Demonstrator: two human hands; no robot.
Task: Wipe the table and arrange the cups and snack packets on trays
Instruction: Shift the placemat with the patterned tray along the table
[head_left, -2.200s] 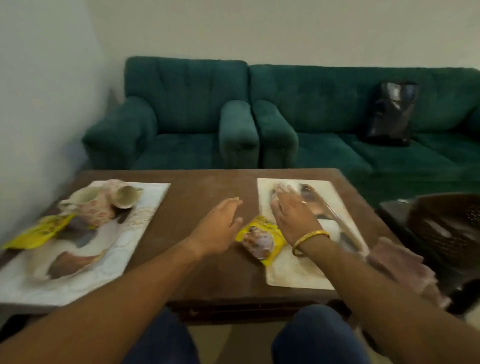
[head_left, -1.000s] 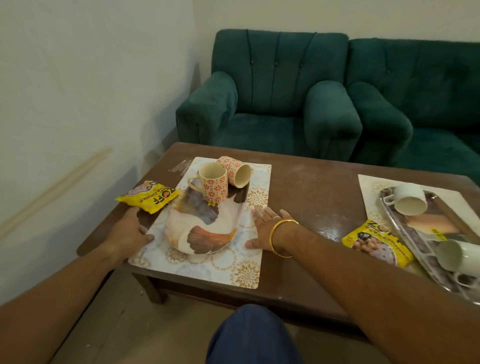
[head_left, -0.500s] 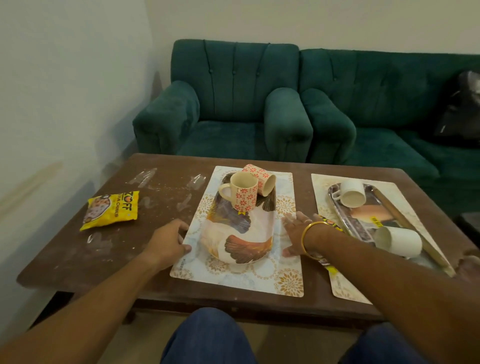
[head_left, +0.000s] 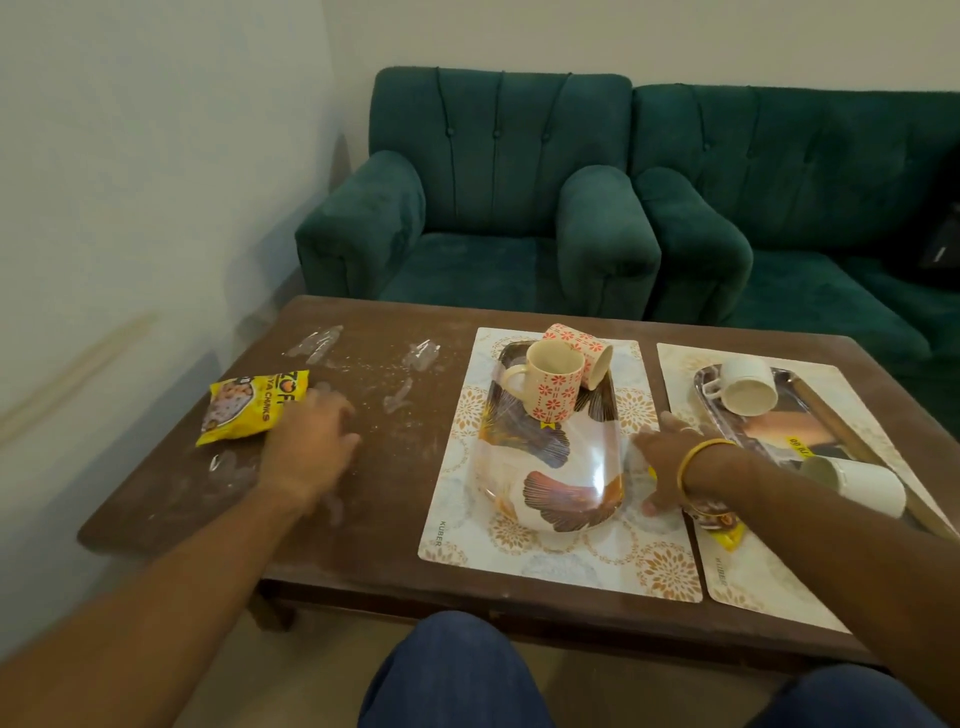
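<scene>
A yellow snack packet (head_left: 244, 408) lies on the brown table (head_left: 374, 530) at the left; my left hand (head_left: 309, 447) hovers open just right of it, fingers touching its edge. A bird-patterned tray (head_left: 556, 467) on a placemat (head_left: 545, 551) carries one upright floral cup (head_left: 550, 387) and one floral cup on its side (head_left: 587, 348). My right hand (head_left: 670, 462) rests flat on the mat beside that tray. A steel tray (head_left: 810, 431) at the right holds two white cups on their sides (head_left: 745, 387) (head_left: 857, 486). A second yellow packet (head_left: 724, 535) peeks from under my right forearm.
Dusty smears and clear scraps (head_left: 363, 364) mark the table's left half. A green armchair (head_left: 483, 208) and green sofa (head_left: 810, 208) stand behind the table. A white wall (head_left: 130, 208) runs close along the left. My knees (head_left: 457, 675) are under the near edge.
My left hand has left the placemat's corner and moved left and forward to the yellow packet. My right hand stays beside the bird tray. The view has shifted slightly left.
</scene>
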